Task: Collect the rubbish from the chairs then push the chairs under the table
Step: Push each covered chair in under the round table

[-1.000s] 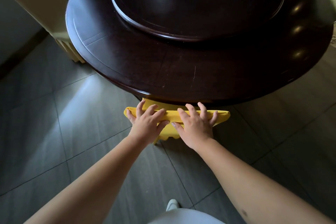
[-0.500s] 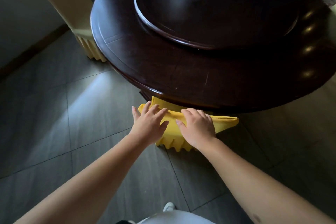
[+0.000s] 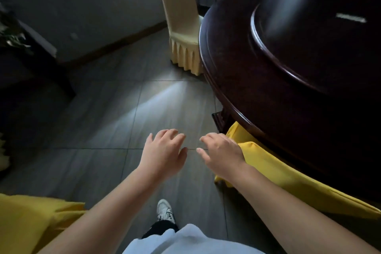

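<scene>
A yellow-covered chair [image 3: 274, 169] is tucked under the dark round table [image 3: 243, 80] at the right; only its top edge and part of its skirt show. My left hand [image 3: 162, 152] hangs over the grey floor, fingers apart, holding nothing. My right hand [image 3: 221, 153] is also empty with loose fingers, just left of the chair's corner and apart from it. A cream-covered chair [image 3: 181, 20] stands at the table's far left side, its seat partly under the rim. No rubbish is visible.
A raised turntable [image 3: 309, 33] sits on the table. Another yellow-covered chair [image 3: 31, 220] shows at the bottom left. A dark cabinet with a plant [image 3: 18, 47] lines the left wall. My white shoe [image 3: 165, 210] is on the grey tiled floor [image 3: 115, 113].
Both hands have let go of the yellow chair's back and moved left off it. The view has swung left, so the table now lies to the right.
</scene>
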